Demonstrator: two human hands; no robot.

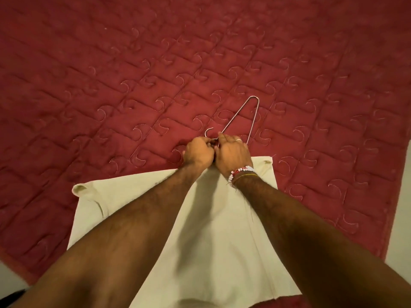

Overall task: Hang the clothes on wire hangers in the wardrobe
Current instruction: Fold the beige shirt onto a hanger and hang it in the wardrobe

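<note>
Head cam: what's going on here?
A person reaches over a cream garment spread flat on a red quilt. The left hand and right hand meet at its far edge, gripping a wire hanger near its hook. The hanger's loop lies out on the quilt, not visibly inside the garment yet.

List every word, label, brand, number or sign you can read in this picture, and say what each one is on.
None: no readable text shows anywhere in this view.
cream garment: no label or print visible.
wire hanger: bare metal, no marking.
red quilt: stitched curls only, a pattern rather than letters.
bead bracelet: plain beads, no characters.
</note>
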